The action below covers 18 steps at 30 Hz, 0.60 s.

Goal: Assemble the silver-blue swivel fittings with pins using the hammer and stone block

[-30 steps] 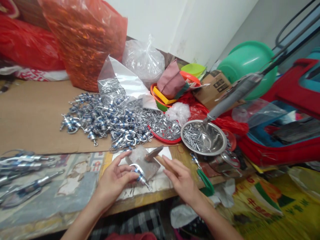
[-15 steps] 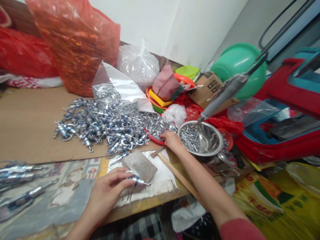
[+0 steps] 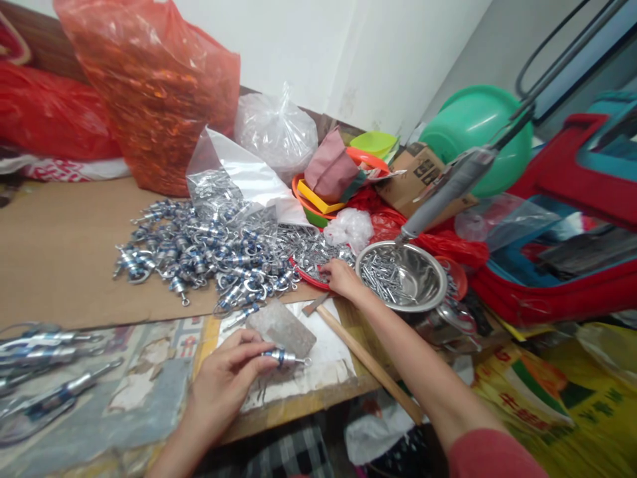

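Observation:
Between thumb and fingers, my left hand [image 3: 233,372] pinches a small silver metal fitting with a blue band [image 3: 283,357]; its ring end points right, over the white cloth [image 3: 328,372]. Behind it lies a grey block [image 3: 281,326]. My right hand [image 3: 342,277] reaches to the red tray [image 3: 307,281] of small metal pieces [image 3: 318,249], its fingers bent together at the near edge. What those fingertips hold, if anything, is hidden. Below my right forearm, a hammer [image 3: 368,358] with a wooden handle rests on the bench.
A heap of similar blue-banded fittings [image 3: 199,252] covers cardboard [image 3: 60,245]. A steel bowl [image 3: 432,292] of metal pins stands right of my right hand, beneath a grey lever handle [image 3: 448,189]. More fittings [image 3: 54,388] lie at the left. Bags stand behind.
The view has shifted slightly. My left hand and the fitting have moved a little right, while my right hand stays at the red tray.

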Each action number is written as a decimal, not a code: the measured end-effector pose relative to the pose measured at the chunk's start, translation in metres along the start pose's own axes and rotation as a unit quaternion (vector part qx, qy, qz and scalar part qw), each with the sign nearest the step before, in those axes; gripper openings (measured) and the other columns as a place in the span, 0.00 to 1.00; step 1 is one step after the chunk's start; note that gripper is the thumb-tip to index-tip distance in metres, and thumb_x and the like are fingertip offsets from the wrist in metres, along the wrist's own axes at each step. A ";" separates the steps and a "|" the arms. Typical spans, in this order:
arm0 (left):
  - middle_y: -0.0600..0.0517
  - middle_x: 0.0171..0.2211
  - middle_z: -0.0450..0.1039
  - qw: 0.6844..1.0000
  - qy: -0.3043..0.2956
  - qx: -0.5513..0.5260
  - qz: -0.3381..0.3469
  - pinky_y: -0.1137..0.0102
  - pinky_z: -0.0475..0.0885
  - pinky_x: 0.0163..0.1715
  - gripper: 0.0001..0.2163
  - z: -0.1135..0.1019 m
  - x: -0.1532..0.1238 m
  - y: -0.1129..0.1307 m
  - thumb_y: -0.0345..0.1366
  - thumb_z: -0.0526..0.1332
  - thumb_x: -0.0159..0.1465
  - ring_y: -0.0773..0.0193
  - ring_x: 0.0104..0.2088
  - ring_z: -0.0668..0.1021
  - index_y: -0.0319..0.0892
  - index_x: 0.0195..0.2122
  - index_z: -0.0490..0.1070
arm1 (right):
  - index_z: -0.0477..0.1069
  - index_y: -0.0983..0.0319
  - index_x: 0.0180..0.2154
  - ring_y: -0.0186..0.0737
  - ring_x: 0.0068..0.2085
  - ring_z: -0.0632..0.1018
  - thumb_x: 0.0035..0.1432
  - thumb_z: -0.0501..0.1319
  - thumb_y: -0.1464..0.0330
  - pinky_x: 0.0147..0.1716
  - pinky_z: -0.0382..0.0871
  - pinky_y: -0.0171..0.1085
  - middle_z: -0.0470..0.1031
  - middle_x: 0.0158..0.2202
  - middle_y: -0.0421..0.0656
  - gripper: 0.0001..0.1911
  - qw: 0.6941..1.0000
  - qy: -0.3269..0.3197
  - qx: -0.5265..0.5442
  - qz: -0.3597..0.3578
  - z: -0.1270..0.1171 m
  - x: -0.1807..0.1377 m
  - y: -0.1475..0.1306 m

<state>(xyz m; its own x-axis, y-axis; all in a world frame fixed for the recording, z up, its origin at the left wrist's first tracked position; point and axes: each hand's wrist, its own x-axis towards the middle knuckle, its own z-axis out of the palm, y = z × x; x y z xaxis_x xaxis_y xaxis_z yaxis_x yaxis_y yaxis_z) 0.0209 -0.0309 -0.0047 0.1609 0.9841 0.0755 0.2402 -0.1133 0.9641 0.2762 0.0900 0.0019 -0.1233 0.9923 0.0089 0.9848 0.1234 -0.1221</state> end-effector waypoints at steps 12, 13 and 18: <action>0.55 0.24 0.72 0.999 0.033 -0.020 0.011 0.71 0.70 0.31 0.20 0.000 -0.007 -0.003 0.35 0.65 0.48 0.64 0.26 0.74 0.45 0.44 0.71 | 0.75 0.62 0.31 0.32 0.31 0.73 0.51 0.57 0.75 0.32 0.65 0.30 0.74 0.29 0.40 0.08 0.952 0.104 0.213 -0.195 -0.024 -0.087 -0.091; 0.55 0.24 0.71 0.999 0.034 -0.029 0.018 0.71 0.70 0.32 0.22 0.001 -0.007 -0.002 0.35 0.64 0.48 0.65 0.26 0.74 0.45 0.46 0.69 | 0.74 0.62 0.32 0.33 0.31 0.73 0.51 0.56 0.77 0.31 0.65 0.30 0.73 0.29 0.41 0.10 0.943 0.101 0.221 -0.226 -0.025 -0.097 -0.099; 0.56 0.22 0.71 0.997 0.044 0.014 0.061 0.73 0.70 0.30 0.21 0.000 -0.008 0.006 0.33 0.65 0.48 0.66 0.24 0.73 0.43 0.46 0.69 | 0.73 0.65 0.34 0.36 0.31 0.70 0.53 0.52 0.78 0.29 0.64 0.32 0.70 0.29 0.44 0.12 0.938 0.091 0.192 -0.273 -0.027 -0.118 -0.113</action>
<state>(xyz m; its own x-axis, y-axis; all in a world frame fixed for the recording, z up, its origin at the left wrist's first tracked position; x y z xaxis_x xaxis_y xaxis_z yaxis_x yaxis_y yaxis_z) 0.0209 -0.0397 0.0008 0.1058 0.9707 0.2158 0.2507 -0.2361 0.9389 0.1824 -0.0411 0.0413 -0.5395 0.7703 0.3398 0.6591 0.6376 -0.3988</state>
